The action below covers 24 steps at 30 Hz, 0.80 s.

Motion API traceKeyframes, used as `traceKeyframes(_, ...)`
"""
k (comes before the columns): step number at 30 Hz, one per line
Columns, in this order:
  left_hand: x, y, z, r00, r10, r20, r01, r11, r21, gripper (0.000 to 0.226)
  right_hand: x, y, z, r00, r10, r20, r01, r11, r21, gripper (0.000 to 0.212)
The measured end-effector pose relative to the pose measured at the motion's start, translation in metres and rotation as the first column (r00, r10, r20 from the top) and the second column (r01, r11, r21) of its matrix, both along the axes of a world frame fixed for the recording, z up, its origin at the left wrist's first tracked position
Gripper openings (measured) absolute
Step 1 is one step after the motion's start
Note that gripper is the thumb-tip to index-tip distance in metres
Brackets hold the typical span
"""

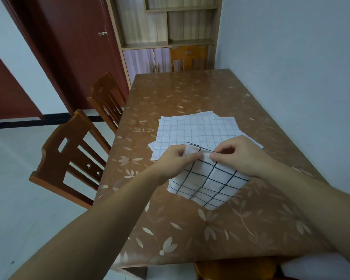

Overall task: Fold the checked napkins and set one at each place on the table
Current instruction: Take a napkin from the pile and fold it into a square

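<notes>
Head view: both hands work over a table (220, 235).
Grip: left hand (177, 161) and right hand (237, 155) pinch shut on the top edge of a napkin (207, 183), which droops below the grip toward the table.
Risk: layers may slip askew if one pinch loosens, spoiling the fold.
Beyond the grip: a stack of napkins (196, 129) lies flat.
Left of the grip: two chairs (69, 156); nothing blocks the places.

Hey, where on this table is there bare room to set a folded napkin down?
The far end of the table, beyond the pile of flat napkins, is bare; so is the near strip in front of the napkin being folded. The middle is crowded: both hands, left hand and right hand, pinch that napkin.
</notes>
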State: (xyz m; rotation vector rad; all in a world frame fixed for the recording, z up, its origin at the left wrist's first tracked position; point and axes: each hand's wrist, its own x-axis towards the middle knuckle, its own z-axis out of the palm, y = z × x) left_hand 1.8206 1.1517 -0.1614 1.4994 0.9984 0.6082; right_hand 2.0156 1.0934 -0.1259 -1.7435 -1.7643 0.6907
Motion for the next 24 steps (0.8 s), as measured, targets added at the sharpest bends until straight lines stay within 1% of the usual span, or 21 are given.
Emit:
traceKeyframes(3,0.001,-0.003,0.004,0.999,-0.054,-0.003,0.054,0.998,0.014,0.015,0.002,0.001,0.0,0.998,-0.038,-0.053,0.038,0.999,0.005,0.014)
traceKeyframes(8,0.005,-0.005,0.006,0.991,-0.119,-0.063,0.12,0.993,0.012,0.032,0.001,0.003,0.005,0.992,0.003,-0.123,-0.005,1.0,-0.013,0.007)
traceKeyframes(11,0.006,-0.006,0.008,0.988,-0.139,-0.061,0.139,0.99,-0.006,0.026,0.002,0.005,0.009,0.983,-0.035,-0.181,0.031,0.999,-0.029,0.006)
traceKeyframes(14,0.004,-0.005,0.004,0.983,-0.152,-0.108,0.152,0.988,-0.01,0.018,0.004,0.006,0.01,0.958,-0.099,-0.269,0.099,0.995,-0.016,0.008)
traceKeyframes(16,0.004,-0.004,0.001,0.98,-0.152,-0.125,0.151,0.988,-0.022,0.016,0.006,0.007,0.009,0.957,-0.117,-0.267,0.117,0.993,-0.016,0.012)
traceKeyframes(18,0.002,-0.003,-0.001,0.987,-0.133,-0.085,0.13,0.99,-0.048,0.014,0.014,0.008,0.011,0.972,-0.126,-0.199,0.111,0.99,-0.085,0.021)
traceKeyframes(19,0.001,-0.002,-0.002,0.991,-0.119,-0.059,0.114,0.991,-0.068,0.014,0.02,0.007,0.013,0.986,-0.11,-0.128,0.09,0.984,-0.153,0.03)
traceKeyframes(20,-0.001,-0.001,-0.002,0.994,-0.103,-0.038,0.1,0.991,-0.089,0.015,0.028,0.006,0.014,0.996,-0.069,-0.056,0.055,0.972,-0.23,0.039)
traceKeyframes(21,-0.003,0.001,-0.003,0.996,-0.085,-0.022,0.082,0.99,-0.112,0.016,0.036,0.004,0.015,1.0,-0.025,-0.018,0.019,0.953,-0.301,0.045)
traceKeyframes(22,-0.005,0.003,-0.004,0.998,-0.062,-0.006,0.061,0.989,-0.135,0.016,0.045,0.003,0.014,1.0,-0.001,-0.03,-0.01,0.938,-0.347,0.044)
traceKeyframes(23,-0.008,0.006,-0.005,0.999,-0.035,0.015,0.037,0.986,-0.161,0.017,0.052,0.0,0.013,0.994,-0.02,-0.104,-0.022,0.923,-0.383,0.036)
traceKeyframes(24,-0.009,0.008,-0.007,0.999,-0.009,0.046,0.018,0.981,-0.194,0.019,0.056,-0.002,0.01,0.972,-0.083,-0.218,-0.014,0.912,-0.409,0.028)
